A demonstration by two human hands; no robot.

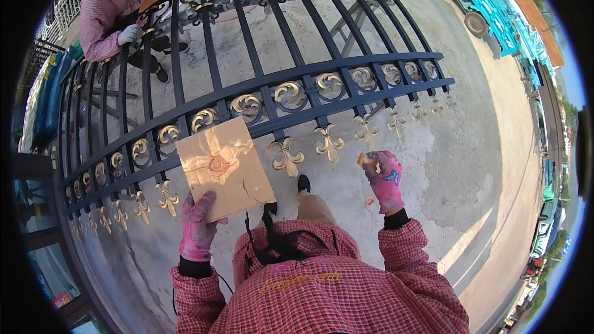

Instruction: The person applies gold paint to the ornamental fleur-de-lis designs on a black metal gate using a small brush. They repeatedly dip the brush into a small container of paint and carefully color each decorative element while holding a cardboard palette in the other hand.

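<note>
Your left hand (pixel 199 226) grips cardboard (pixel 229 176), left of centre; your right hand (pixel 374 167) pinches a tan piece (pixel 362 159), right of centre, just below a gold finial (pixel 366 128). Fence panel (pixel 297 72) above both hands, long axis rising rightward.

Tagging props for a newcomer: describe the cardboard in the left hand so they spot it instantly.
Find the big dark fence slanting across the picture. In front of its lower edge, left of centre, the gloved left hand grips the cardboard. It's a flat, tan, four-sided sheet with a shiny, blotchy patch, unlike the curly gold ornaments nearby.
</note>
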